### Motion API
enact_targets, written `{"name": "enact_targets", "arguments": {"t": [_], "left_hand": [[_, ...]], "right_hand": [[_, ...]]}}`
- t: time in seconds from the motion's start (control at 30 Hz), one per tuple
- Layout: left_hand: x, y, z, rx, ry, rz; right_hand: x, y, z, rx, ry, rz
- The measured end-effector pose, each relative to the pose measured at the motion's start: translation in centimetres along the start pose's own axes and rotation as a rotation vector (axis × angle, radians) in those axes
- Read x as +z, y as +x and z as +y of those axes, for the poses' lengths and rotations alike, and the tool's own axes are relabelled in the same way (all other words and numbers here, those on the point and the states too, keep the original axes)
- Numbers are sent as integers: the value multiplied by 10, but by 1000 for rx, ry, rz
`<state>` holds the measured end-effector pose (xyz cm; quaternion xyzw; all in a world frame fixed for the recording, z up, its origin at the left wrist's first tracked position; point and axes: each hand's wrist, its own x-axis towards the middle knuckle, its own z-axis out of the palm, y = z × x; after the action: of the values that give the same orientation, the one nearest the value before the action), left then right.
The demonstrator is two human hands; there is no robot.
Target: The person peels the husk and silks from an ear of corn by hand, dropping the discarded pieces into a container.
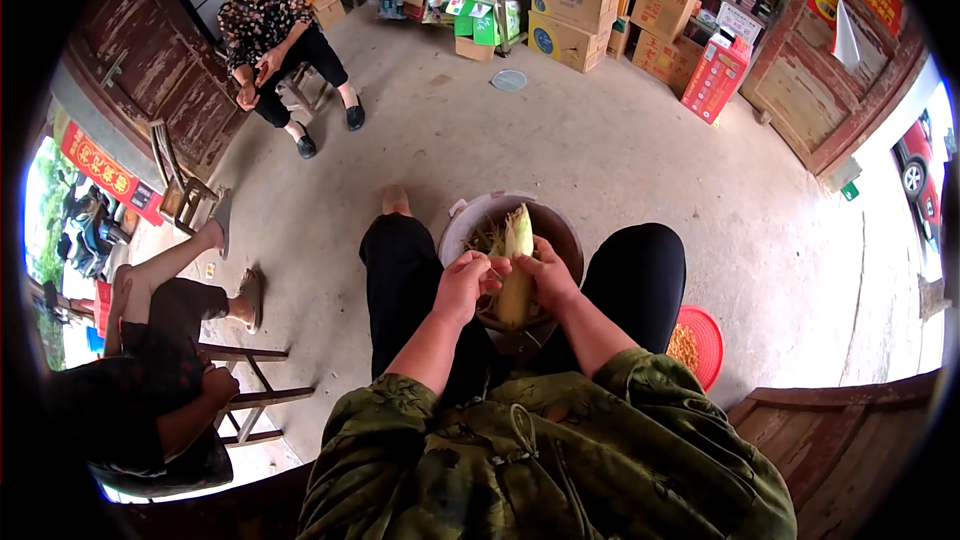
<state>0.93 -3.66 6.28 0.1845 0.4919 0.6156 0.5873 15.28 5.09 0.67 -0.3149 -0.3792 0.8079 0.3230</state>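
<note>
An ear of corn [516, 285] stands nearly upright over a round bucket [462, 223] between my knees, pale green husk around its top. My right hand [548, 276] is closed around the ear's right side. On the left side, my left hand [468, 282] has its fingers bent together in a pinch close to the husk; what they hold is too small to make out. Loose husk strips and silk [487, 242] lie inside the bucket. My hands and the ear hide part of its contents.
A red basket [708, 340] with yellow kernels stands by my right knee. One person [270, 25] sits at the back left, another [160, 390] on the near left by a wooden stool [262, 395]. Cardboard boxes [570, 15] and a red carton [716, 77] stand at the back.
</note>
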Motion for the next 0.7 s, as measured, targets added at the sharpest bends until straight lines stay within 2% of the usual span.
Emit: {"name": "enact_targets", "arguments": {"t": [0.07,0.13,0.2,0.3,0.33,0.4,0.43,0.57,0.63,0.67,0.7], "left_hand": [[-6,4,-3,-21,-38,-44],[-19,8,-6,-206,-66,-196],[-34,17,-17,-267,6,-222],[-28,10,-14,-204,954,-52],[-35,14,-22,-204,952,-53],[-43,19,-35,-44,1246,-130],[-40,17,-32,-126,1281,-120],[-40,19,-29,-174,1220,-42],[-46,24,-37,65,944,13],[-49,27,-42,68,944,13],[-45,25,-40,224,966,-23]], "right_hand": [[-17,14,11,-28,36,50],[-20,14,8,-23,97,77],[-25,16,3,-54,97,164],[-34,21,-2,-43,194,226],[-38,23,-3,-38,244,257],[-42,24,-10,-35,255,293],[-41,21,-16,-49,290,328],[-53,27,-16,-70,336,359],[-55,28,-17,-62,347,357],[-55,28,-16,-17,349,283],[-54,27,-16,28,351,209]]}}
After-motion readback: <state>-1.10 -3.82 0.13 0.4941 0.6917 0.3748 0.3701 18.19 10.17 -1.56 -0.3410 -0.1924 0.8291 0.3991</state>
